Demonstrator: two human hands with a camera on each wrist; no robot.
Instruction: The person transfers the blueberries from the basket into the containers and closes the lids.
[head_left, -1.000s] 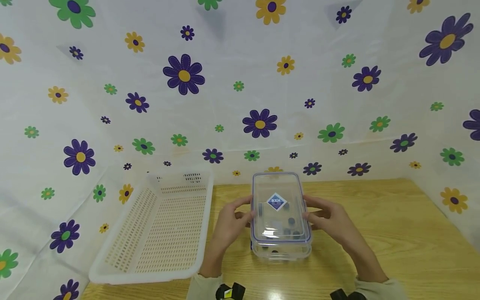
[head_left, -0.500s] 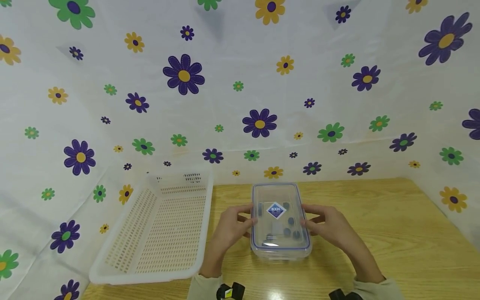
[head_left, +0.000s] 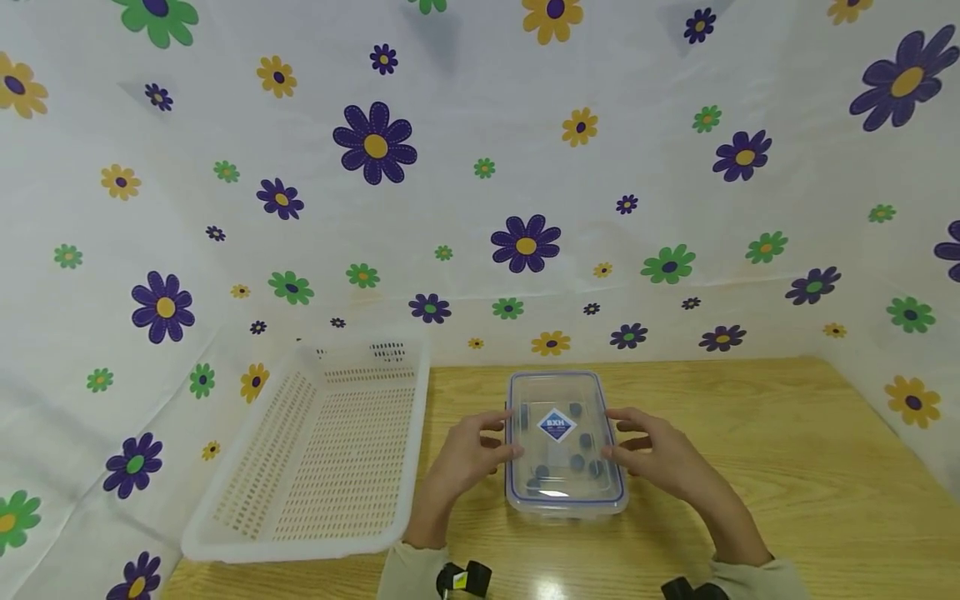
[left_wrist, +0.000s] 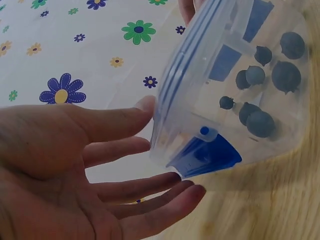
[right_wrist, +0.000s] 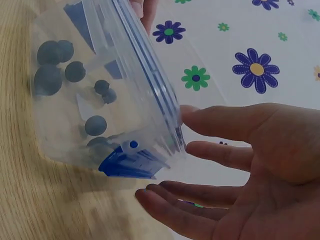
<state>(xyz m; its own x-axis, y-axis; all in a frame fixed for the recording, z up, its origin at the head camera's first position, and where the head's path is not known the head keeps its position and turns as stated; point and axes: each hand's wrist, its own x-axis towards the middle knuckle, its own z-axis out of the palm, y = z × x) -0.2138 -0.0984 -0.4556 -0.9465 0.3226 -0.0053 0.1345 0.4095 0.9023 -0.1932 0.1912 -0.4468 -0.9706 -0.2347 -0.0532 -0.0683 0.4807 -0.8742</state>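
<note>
A clear plastic food box point(head_left: 567, 509) stands on the table with its clear, blue-edged lid point(head_left: 557, 392) resting on top. Several blueberries point(left_wrist: 286, 76) lie inside, seen through the wall. At the lid's left edge, my left hand point(head_left: 463, 454) pinches the rim with thumb and index finger, other fingers spread below. Opposite it, my right hand point(head_left: 660, 454) holds the right edge the same way. A blue-sealed locking flap point(left_wrist: 205, 155) slants outward from the box's side in the left wrist view; another flap point(right_wrist: 132, 161) does so in the right wrist view.
To the left stands a white perforated plastic basket point(head_left: 420, 433), close to my left forearm. Behind the wooden table point(head_left: 750, 433) hangs a white flower-patterned sheet point(head_left: 480, 217), which also closes off both sides.
Both hands have brought the lid down and slightly toward me, from held above the box to lying on it. The head view has tilted slightly.
</note>
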